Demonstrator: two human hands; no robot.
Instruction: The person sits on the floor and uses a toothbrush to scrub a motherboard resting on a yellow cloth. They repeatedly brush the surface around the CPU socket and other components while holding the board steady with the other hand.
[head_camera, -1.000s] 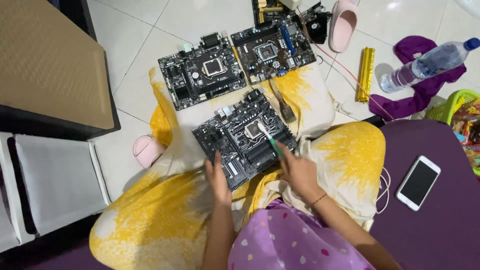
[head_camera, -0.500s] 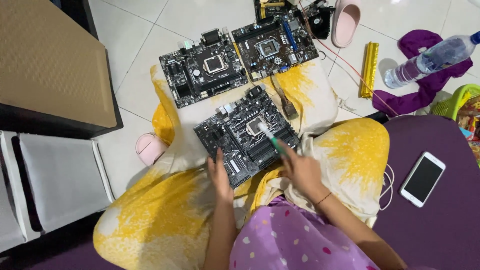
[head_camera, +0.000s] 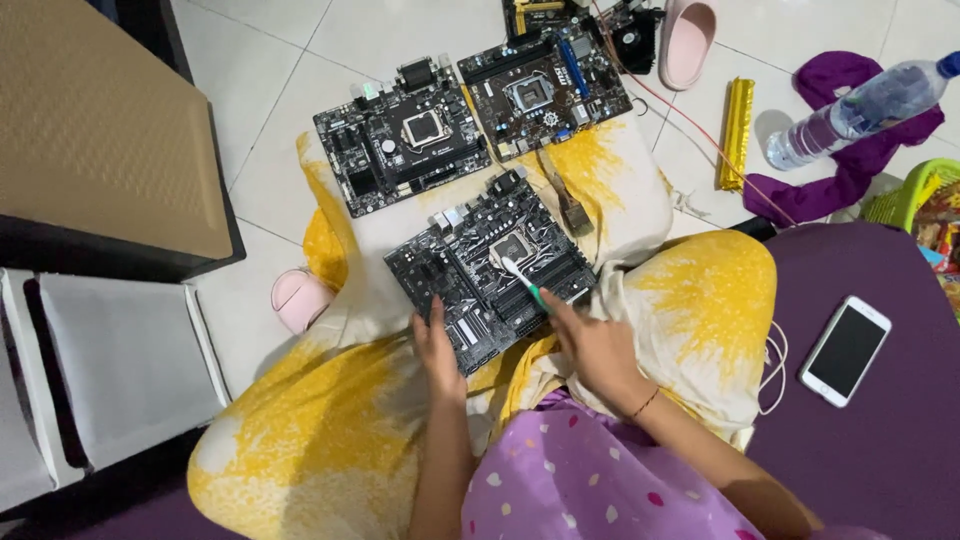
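The right hand (head_camera: 600, 345) is closed around the handle of a small green-and-white brush (head_camera: 522, 280), a toothbrush by its look, whose bristle end rests on the processor socket in the middle of a black circuit board (head_camera: 490, 268). The left hand (head_camera: 440, 350) lies flat and unclenched, fingers spread on the near left corner of that same board, pressing it steady; it grips nothing. The board sits tilted on the person's lap, on yellow-and-cream cloth (head_camera: 690, 290) that covers the knees and spreads onto the tiled floor (head_camera: 290, 60). By the look of it, the brushing is under way at the socket; whether the rest of this board's surface has been gone over cannot be told from here, and I judge that the other boards are waiting or set aside, though nothing shows which. Counting boards: one on the lap, a second board (head_camera: 400, 135) just beyond it on the floor, a third board (head_camera: 545, 90) to its right, and the edge of what may be a fourth at the top of the frame, too cut off to be sure. There is one brush, two pink slippers (one (head_camera: 300, 298) by the left knee, one (head_camera: 686, 40) far off), one plastic water bottle (head_camera: 860, 108) lying on purple cloth, one gold foil packet (head_camera: 736, 130), and one phone (head_camera: 846, 350) on the purple mat at right.
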